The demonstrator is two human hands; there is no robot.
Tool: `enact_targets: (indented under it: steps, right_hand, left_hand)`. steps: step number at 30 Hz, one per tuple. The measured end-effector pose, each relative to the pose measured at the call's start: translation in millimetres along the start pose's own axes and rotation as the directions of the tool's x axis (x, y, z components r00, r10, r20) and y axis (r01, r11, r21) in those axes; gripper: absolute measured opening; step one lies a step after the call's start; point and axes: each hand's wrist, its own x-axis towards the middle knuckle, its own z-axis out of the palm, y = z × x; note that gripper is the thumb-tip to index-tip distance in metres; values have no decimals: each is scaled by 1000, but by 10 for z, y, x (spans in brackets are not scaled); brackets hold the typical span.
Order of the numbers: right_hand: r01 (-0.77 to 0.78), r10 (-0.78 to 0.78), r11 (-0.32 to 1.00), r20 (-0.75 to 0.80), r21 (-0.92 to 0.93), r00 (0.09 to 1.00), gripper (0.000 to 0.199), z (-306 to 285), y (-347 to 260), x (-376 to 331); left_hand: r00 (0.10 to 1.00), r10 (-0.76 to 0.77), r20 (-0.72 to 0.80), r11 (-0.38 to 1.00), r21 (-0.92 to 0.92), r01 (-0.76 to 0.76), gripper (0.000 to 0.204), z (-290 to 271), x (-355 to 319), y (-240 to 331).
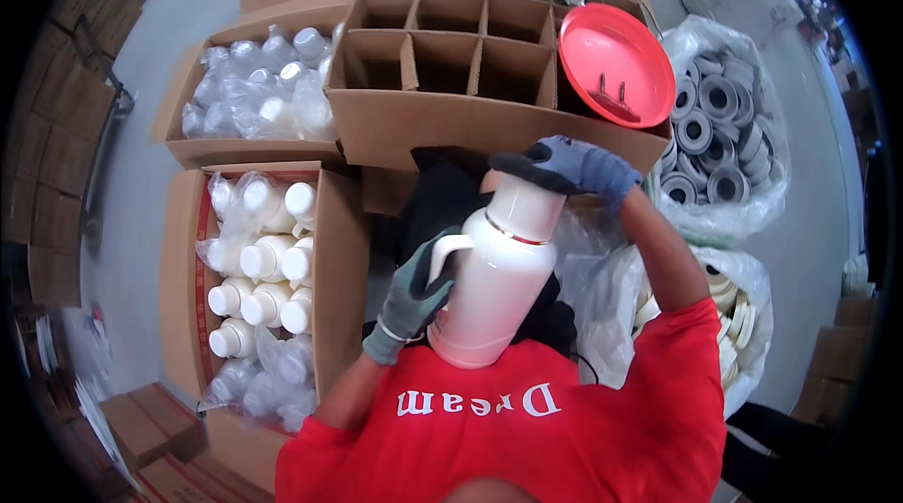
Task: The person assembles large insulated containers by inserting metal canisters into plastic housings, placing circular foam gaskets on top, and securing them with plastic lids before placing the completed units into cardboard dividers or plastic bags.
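Observation:
A white thermos flask (499, 282) with a side handle stands tilted against my red shirt, its top pointing away from me. My left hand (410, 296), in a grey-green glove, is closed round the handle side of the flask. My right hand (574, 167), in a grey and black glove, is wrapped over the flask's white cup lid (525, 209). Whether the lid is loose or tight I cannot tell. Part of the handle is hidden by my left fingers.
Ahead stands a divided cardboard box (451, 117) with several capped flasks in its far cells. A red bowl (611, 51) rests on its right corner. Boxes of white bottle-like parts (266, 258) are at left. Bags of grey rings (720, 100) and cream parts (738, 324) are at right.

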Motion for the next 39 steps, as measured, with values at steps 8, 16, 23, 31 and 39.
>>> enact_targets:
  steps: [8,16,23,31,39]
  right_hand:
    - [37,15,964,-192,262,981,40,296,510,-221]
    - [-609,504,741,-365,-284,783,58,1462,2295,-564]
    - [-649,646,760,-84,-23,759,64,1999,2094,-280]
    - [-298,378,313,169,902,910,34,1582,1936,-783]
    - [287,119,638,-460,714,880,21,853,1072,-906]
  left_hand:
    - [980,-165,107,986,55,160,46,-834,400,-224]
    - [956,94,277,945,278,-173,27,78,1507,142]
    - [749,508,426,740,229,-632,31,-208,1609,-46]
    - [897,91,433,989,68,-133,24,-186,1704,412]
    - [772,3,636,934,274,-230,44,589,1822,582]
